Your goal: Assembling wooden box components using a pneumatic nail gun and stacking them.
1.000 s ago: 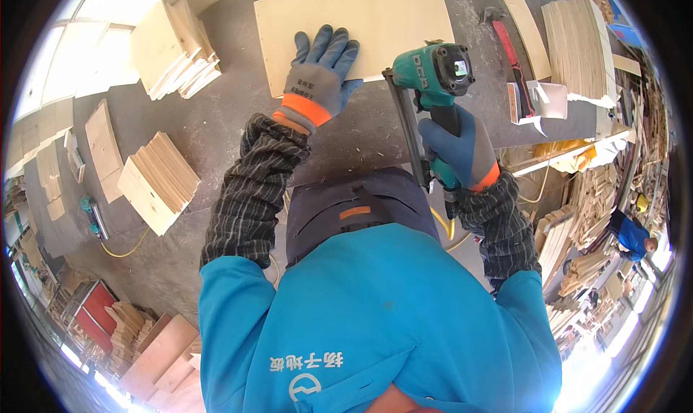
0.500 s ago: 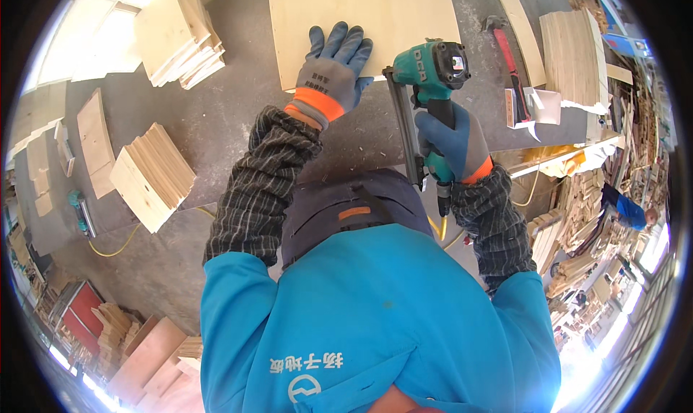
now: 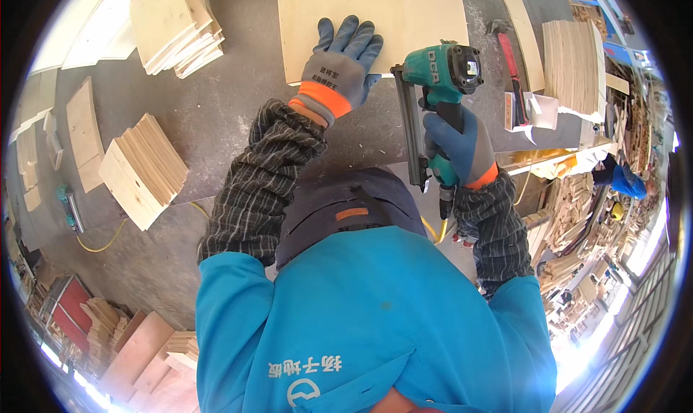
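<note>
A pale plywood board (image 3: pixel 411 23) lies on the dark worktable at the far middle. My left hand (image 3: pixel 345 63), in a grey and blue glove with an orange cuff, rests on its near left part with the fingers stretched out. Wrapped round the grip of a teal and black air nail gun (image 3: pixel 440 68) is my gloved right hand (image 3: pixel 462 145). The gun's nose is at the board's near edge, and its long magazine points back toward me. Whether the nose touches the wood I cannot tell. A hose connector shows below the grip.
Stacks of wooden panels stand at the far left (image 3: pixel 170 27), near left (image 3: pixel 144 171) and right (image 3: pixel 574 67). A red-handled hammer (image 3: pixel 511 63) lies right of the gun. Another teal nail gun (image 3: pixel 70 207) with a yellow hose sits at the left edge. A person in blue (image 3: pixel 626 181) is at far right.
The view has shifted slightly; the nail gun and both hands appear a little further right, along with the board. My grip is the same. The person at far right has moved.
</note>
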{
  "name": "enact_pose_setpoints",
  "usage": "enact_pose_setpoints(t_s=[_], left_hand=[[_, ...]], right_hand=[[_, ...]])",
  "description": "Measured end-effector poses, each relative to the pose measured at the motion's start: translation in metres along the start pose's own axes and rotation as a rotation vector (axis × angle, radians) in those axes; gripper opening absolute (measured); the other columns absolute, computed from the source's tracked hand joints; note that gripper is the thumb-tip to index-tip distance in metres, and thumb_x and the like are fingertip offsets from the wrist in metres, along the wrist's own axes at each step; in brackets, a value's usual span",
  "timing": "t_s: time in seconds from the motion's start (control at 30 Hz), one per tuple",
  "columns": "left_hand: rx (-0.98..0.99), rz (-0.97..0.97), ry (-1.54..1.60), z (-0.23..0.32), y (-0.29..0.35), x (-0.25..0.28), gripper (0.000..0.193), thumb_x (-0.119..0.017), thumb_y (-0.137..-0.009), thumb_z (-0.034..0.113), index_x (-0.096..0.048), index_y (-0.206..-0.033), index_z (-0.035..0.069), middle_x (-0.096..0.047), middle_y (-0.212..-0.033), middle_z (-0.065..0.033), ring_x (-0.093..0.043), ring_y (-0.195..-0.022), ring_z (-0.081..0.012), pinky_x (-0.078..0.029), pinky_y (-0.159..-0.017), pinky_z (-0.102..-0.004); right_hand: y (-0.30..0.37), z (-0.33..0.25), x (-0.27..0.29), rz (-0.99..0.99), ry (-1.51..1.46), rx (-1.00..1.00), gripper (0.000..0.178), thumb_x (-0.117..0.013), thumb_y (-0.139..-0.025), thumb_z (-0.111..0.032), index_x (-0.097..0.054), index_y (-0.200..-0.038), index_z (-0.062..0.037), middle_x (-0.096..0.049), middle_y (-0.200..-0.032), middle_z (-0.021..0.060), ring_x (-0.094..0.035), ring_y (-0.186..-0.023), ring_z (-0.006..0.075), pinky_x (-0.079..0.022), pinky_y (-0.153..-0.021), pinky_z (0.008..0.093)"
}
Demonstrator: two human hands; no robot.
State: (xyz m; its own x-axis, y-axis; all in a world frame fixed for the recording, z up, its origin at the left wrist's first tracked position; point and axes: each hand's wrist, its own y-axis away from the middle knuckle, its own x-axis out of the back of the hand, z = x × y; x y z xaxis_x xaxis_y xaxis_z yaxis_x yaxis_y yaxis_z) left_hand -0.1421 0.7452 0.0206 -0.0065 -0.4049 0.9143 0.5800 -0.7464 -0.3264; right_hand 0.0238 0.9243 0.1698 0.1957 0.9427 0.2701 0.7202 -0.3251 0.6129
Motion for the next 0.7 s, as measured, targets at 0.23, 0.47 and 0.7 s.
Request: enact_pose_setpoints(t_s=[0.23,0.47,0.7], left_hand=[[-0.003,-0.007,-0.011,0.000,0.000,-0.001,0.062,-0.081,-0.093,0.038,-0.069,-0.147,0.010,-0.062,-0.158,-0.0128,-0.048,-0.155,-0.0357,-0.028,-0.131,-0.0650],[-0.004,-0.013,-0.010,0.000,0.000,0.002,0.061,-0.080,-0.094,0.038,-0.069,-0.147,0.010,-0.062,-0.158,-0.0133,-0.049,-0.155,-0.0361,-0.028,-0.131,-0.0649],[-0.002,-0.005,0.003,0.001,-0.001,0.002,0.061,-0.080,-0.095,0.038,-0.069,-0.147,0.010,-0.062,-0.158,-0.0131,-0.048,-0.155,-0.0351,-0.028,-0.131,-0.0648]], right_hand=[[-0.001,0.004,-0.002,0.018,0.007,0.026,0.042,-0.074,-0.097,-0.035,-0.073,-0.115,0.0022,-0.067,-0.083,0.0007,-0.060,-0.074,0.0093,-0.050,-0.068,0.0305],[-0.003,0.006,-0.002,0.002,-0.007,0.024,0.043,-0.074,-0.098,-0.036,-0.072,-0.115,0.0029,-0.068,-0.086,0.0017,-0.061,-0.077,0.0093,-0.051,-0.070,0.0306],[0.003,0.003,0.011,0.019,-0.048,0.028,0.041,-0.070,-0.098,-0.030,-0.068,-0.122,0.0038,-0.064,-0.075,0.0042,-0.062,-0.064,0.0134,-0.048,-0.061,0.0296]])
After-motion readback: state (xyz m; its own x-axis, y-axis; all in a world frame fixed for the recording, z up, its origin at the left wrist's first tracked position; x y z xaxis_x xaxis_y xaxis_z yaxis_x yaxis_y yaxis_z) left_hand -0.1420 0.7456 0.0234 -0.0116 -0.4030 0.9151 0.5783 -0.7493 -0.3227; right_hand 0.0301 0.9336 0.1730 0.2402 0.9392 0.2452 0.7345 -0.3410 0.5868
